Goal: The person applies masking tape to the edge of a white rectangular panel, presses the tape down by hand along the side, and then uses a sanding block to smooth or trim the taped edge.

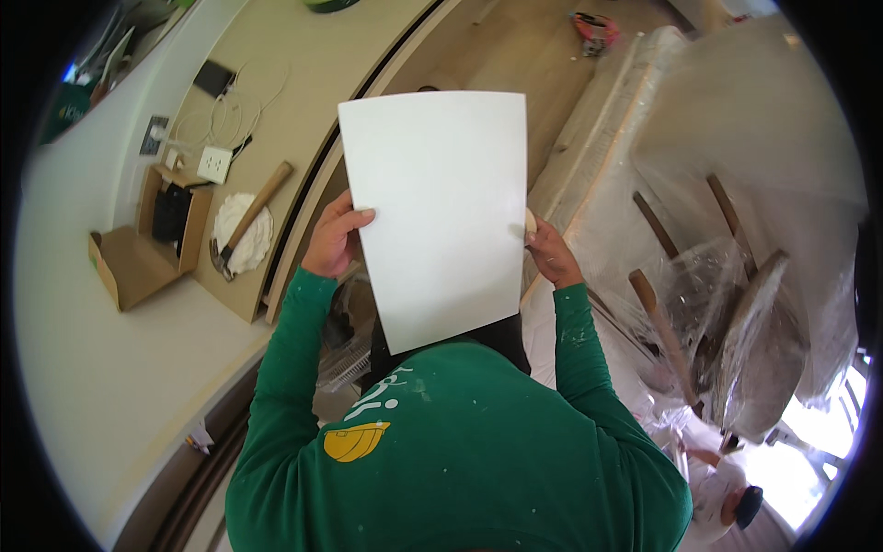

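Note:
A plain white rectangular panel (441,202) is held up in front of my chest, its lower end close to my green shirt. My left hand (333,237) grips its left edge, thumb on the front face and fingers behind. On the opposite edge my right hand (555,253) is closed, with its fingers partly hidden behind the panel. A small pale rounded piece (531,222) shows between that hand and the panel edge; I cannot make out what it is. Whatever lies behind the panel is covered.
On the beige counter (276,55) at left lie a hammer (262,207) on a white cloth (244,230), an open cardboard box (152,248), a white socket plate (214,165) and cables. Plastic-wrapped furniture (736,313) with wooden legs fills the right. Another person (722,492) is at lower right.

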Motion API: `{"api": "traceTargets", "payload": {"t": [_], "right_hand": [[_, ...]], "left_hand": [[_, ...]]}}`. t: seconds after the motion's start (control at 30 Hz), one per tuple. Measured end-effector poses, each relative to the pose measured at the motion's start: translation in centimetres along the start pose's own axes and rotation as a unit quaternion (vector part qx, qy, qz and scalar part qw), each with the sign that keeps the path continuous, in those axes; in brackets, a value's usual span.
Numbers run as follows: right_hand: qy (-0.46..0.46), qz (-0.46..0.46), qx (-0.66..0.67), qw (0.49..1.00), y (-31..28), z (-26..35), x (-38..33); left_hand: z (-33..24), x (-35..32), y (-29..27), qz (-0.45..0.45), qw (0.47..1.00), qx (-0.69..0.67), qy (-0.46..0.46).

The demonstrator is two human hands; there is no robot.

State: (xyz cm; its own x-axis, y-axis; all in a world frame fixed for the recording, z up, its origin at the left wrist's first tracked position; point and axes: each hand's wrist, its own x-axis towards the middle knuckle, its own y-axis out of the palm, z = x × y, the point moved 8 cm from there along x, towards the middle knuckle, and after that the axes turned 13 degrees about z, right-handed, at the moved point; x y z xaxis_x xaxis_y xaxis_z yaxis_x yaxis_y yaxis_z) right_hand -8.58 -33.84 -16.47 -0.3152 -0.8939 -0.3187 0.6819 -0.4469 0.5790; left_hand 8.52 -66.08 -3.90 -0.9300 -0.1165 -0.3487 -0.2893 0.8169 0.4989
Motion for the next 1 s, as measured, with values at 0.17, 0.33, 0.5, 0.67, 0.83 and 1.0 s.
{"api": "traceTargets", "payload": {"t": [0.17, 0.33, 0.5, 0.67, 0.83, 1.0], "right_hand": [[0.020, -0.001, 0.005, 1.000, -2.5, -1.8, 1.8], [0.068, -0.044, 0.063, 0.995, -5.9, -4.3, 0.2], [0.125, -0.015, 0.136, 0.983, -8.3, -6.8, -1.1], [0.157, -0.024, 0.079, 0.984, -8.6, -7.2, -0.8], [0.166, -0.056, 0.060, 0.983, -9.5, -6.9, -0.5], [0.181, -0.063, 0.036, 0.981, -9.2, -5.9, -1.2]], "left_hand": [[3.9, 1.7, -0.8, -0.023, 0.998, -0.055, 0.017], [8.3, 3.0, -1.3, -0.015, 0.998, -0.063, -0.001], [11.9, 2.6, -1.9, -0.017, 0.996, -0.090, -0.008], [13.6, 0.6, -2.8, -0.048, 0.990, -0.132, -0.012], [13.9, -0.9, -3.3, -0.052, 0.987, -0.153, -0.022], [17.5, -1.8, -3.2, -0.054, 0.963, -0.260, 0.043]]}}
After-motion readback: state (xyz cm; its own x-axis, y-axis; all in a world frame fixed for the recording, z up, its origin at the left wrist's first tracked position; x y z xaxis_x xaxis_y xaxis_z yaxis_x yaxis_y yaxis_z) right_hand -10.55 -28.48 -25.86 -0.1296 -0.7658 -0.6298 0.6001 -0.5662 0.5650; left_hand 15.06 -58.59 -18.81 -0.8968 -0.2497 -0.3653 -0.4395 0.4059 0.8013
